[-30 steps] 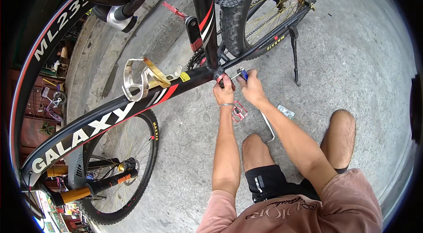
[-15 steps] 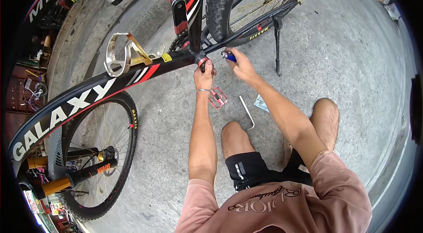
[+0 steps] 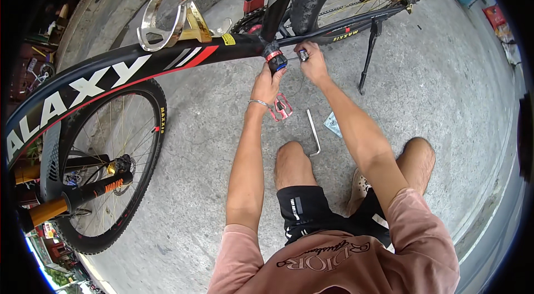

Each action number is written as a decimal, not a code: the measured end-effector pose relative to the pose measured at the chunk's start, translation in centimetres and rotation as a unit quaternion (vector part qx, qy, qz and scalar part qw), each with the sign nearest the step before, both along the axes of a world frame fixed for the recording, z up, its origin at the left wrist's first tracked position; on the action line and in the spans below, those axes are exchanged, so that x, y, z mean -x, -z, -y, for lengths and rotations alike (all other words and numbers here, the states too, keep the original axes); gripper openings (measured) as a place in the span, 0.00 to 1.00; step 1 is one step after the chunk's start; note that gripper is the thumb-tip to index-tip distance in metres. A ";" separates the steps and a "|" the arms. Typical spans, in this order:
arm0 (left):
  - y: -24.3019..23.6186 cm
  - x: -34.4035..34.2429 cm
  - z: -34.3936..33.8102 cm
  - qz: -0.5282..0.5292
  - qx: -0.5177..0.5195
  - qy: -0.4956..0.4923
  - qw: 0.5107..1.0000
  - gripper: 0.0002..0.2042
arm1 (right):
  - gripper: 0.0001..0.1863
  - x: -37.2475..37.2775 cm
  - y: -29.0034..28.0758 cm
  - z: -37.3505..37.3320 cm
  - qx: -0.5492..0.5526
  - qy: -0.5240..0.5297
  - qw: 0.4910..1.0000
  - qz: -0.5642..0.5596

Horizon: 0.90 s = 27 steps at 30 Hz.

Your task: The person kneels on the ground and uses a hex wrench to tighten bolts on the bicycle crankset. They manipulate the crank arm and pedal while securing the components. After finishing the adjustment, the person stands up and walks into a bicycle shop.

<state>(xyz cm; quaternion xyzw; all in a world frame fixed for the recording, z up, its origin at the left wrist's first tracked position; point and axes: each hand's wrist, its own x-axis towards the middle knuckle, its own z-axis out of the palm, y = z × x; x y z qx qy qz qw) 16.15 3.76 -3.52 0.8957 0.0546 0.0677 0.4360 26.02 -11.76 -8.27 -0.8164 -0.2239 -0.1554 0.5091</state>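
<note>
A black mountain bike frame (image 3: 125,60) crosses the upper left. At its bottom bracket, a rounded black fitting (image 3: 276,61) with a red ring and a blue edge sticks out toward me. My left hand (image 3: 266,87) is closed on this fitting from below, thumb along its side. Just to the right, my right hand (image 3: 315,62) is closed around a small tool with a black, blue and silver end (image 3: 303,55). A thin line runs from the tool toward the fitting; its kind I cannot make out. My right hand is apart from the frame.
Below my left hand, a red pedal (image 3: 282,106) lies on the concrete floor. An L-shaped hex key (image 3: 313,133) and a light blue packet (image 3: 332,124) lie near my knees. The kickstand (image 3: 369,60), rear wheel (image 3: 311,2), front wheel (image 3: 114,166) and bottle cage (image 3: 177,19) surround the work.
The view has shifted, so the bike sits higher. The tool in my right hand has turned, its end now facing me. More of the fitting's blue edge shows above my left hand.
</note>
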 end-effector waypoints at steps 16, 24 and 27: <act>0.2 0.3 -0.2 0.004 0.035 0.001 0.999 0.19 | 0.23 15.4 8.9 6.1 0.460 0.078 0.871 -0.150; 0.6 0.0 0.3 0.005 0.048 0.008 0.999 0.21 | 0.17 22.1 15.5 5.1 0.541 0.024 0.760 -0.359; 1.2 0.6 -0.4 0.010 0.046 -0.010 0.999 0.19 | 0.16 22.3 14.0 4.9 0.541 -0.012 0.771 -0.335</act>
